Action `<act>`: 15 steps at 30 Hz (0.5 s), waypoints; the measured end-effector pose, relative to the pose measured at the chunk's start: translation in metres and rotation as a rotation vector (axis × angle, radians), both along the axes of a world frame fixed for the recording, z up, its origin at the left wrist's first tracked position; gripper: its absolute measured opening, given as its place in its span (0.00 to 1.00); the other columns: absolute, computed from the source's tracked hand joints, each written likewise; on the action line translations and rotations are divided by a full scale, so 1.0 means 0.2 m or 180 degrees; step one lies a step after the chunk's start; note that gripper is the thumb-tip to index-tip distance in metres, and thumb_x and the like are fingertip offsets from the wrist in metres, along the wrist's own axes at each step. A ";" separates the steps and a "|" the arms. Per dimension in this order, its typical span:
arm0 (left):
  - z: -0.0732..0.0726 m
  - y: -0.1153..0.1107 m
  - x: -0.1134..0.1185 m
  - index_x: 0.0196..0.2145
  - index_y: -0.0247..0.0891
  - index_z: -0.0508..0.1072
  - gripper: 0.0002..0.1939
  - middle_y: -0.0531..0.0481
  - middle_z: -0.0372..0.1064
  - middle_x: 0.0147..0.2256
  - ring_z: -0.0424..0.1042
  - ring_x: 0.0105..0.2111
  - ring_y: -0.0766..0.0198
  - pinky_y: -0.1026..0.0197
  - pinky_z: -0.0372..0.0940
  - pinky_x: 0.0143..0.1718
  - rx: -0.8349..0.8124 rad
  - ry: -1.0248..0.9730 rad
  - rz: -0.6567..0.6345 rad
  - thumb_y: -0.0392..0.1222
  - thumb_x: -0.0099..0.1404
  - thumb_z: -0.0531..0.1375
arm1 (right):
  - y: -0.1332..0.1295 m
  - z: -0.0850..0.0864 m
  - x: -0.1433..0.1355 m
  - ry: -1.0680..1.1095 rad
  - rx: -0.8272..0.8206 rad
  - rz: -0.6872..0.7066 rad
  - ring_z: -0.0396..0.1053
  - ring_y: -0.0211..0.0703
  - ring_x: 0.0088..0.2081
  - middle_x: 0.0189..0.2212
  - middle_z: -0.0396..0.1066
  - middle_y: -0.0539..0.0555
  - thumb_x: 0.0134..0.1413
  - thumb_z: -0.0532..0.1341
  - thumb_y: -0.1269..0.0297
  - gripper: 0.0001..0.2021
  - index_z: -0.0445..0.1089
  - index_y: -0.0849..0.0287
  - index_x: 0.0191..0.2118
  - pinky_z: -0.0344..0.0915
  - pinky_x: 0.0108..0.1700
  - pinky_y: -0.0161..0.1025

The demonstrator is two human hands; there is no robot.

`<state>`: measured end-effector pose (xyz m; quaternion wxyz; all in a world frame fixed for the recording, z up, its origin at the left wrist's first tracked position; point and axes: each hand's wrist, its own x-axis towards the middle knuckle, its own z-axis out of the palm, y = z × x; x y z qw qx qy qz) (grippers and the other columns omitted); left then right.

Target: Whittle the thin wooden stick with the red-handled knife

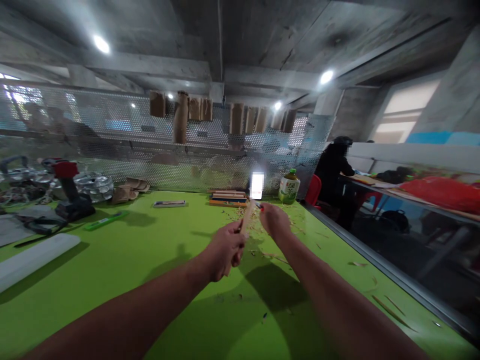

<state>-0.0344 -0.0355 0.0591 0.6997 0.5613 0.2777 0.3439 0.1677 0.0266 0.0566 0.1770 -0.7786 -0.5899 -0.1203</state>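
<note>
My left hand is wrapped round a pale wooden stick, which slants up and away over the green table. Closed round a small knife with a bit of red showing, my right hand is just right of the stick's far end. The blade points left, at or close to the wood; whether it touches I cannot tell. Most of the knife's handle is hidden in the fist. Curled wood shavings lie scattered beneath and around both hands.
Behind the hands stand a lit phone, a bottle of green tea and stacked pencil-like sticks. Leftward lie a green cutter, a cordless drill and a long white block. A person sits at another table.
</note>
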 end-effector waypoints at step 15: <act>-0.05 0.15 -0.02 0.55 0.40 0.63 0.24 0.57 0.59 0.25 0.59 0.20 0.73 0.71 0.56 0.21 0.0001 0.0054 0.0606 0.35 0.61 0.59 | -0.10 -0.03 -0.22 -0.0223 -0.0036 0.0824 0.70 0.42 0.32 0.32 0.75 0.53 0.59 0.51 0.62 0.14 0.73 0.52 0.42 0.54 0.31 0.34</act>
